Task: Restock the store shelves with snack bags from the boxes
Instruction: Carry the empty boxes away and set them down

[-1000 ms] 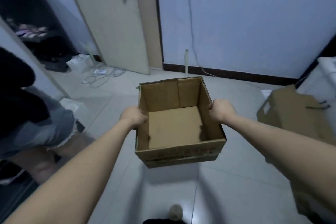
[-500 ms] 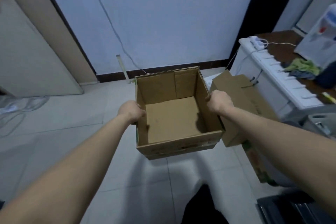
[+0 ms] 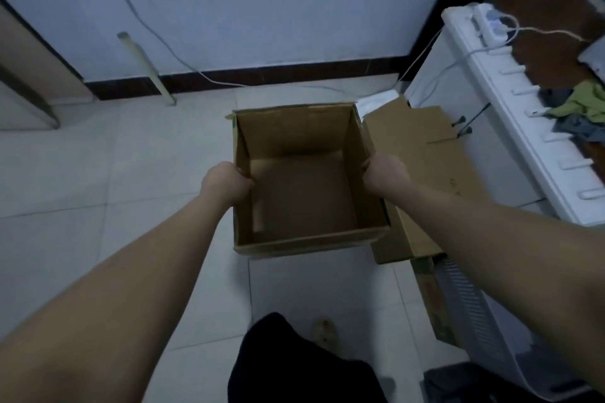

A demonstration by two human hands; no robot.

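Open cardboard box (image 3: 304, 196), nothing inside, held above the tiled floor (image 3: 98, 173). Left hand (image 3: 226, 183) grips its left wall; right hand (image 3: 386, 173) grips its right wall. Second box (image 3: 422, 154) lies just right.

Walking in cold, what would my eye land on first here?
An open, empty cardboard box hangs mid-frame above the tiled floor, the left hand gripping its left wall and the right hand its right wall. Just to its right a second cardboard box lies beside a white cabinet.
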